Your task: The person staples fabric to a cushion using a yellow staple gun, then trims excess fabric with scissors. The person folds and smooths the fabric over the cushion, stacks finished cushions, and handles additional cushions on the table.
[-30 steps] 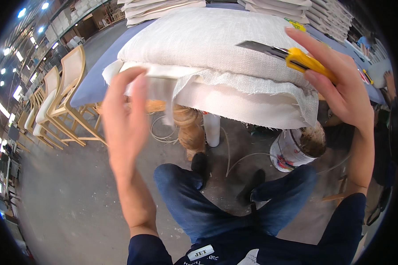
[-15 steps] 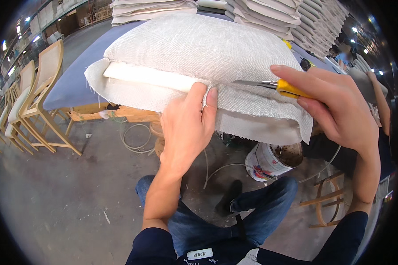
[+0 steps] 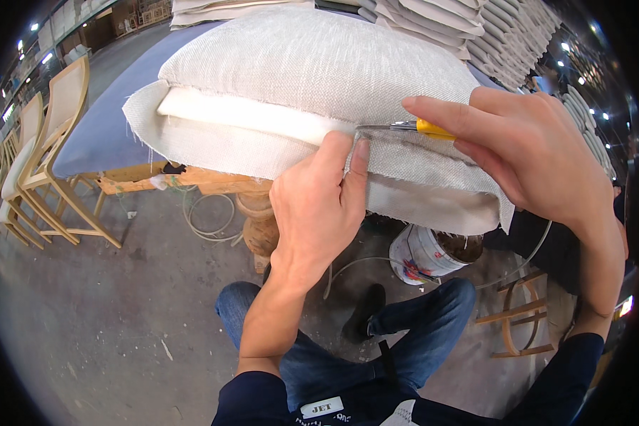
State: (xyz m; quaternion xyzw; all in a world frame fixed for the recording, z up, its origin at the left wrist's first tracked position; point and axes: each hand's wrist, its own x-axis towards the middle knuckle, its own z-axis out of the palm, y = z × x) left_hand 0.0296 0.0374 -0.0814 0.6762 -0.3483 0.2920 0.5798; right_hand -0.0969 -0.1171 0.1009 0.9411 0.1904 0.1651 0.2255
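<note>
Centrally, cushion [image 3: 284, 64]: lying on the blue table [image 3: 113, 113], bulging pale grey and woven, overhanging the near edge.
Near side of cushion: showing a bright white strip [image 3: 227, 115] left of the hands, with a fraying fabric flap [image 3: 216, 147] hanging below.
Left hand [image 3: 312, 202]: pinching cloth between thumb and forefinger at the middle of the near side.
Right hand [image 3: 532, 156]: grasping a yellow-handled knife [image 3: 433, 129], extending the forefinger above the handle.
Blade [image 3: 387, 128]: pointing leftward, ending just beside the left fingertips; whether cutting into the cloth, impossible to tell.
Under the table edge: running along as a wooden rail [image 3: 213, 183], standing below it as a turned leg [image 3: 259, 227].
Floor: bearing a stained white bucket [image 3: 419, 255], a coiling hose [image 3: 209, 216] and, farther right, a wooden frame [image 3: 522, 319].
Behind the cushion: rising in layered stacks [image 3: 433, 25] of pale pieces.
Far left: standing in a row as upholstered wooden chairs [image 3: 60, 106].
</note>
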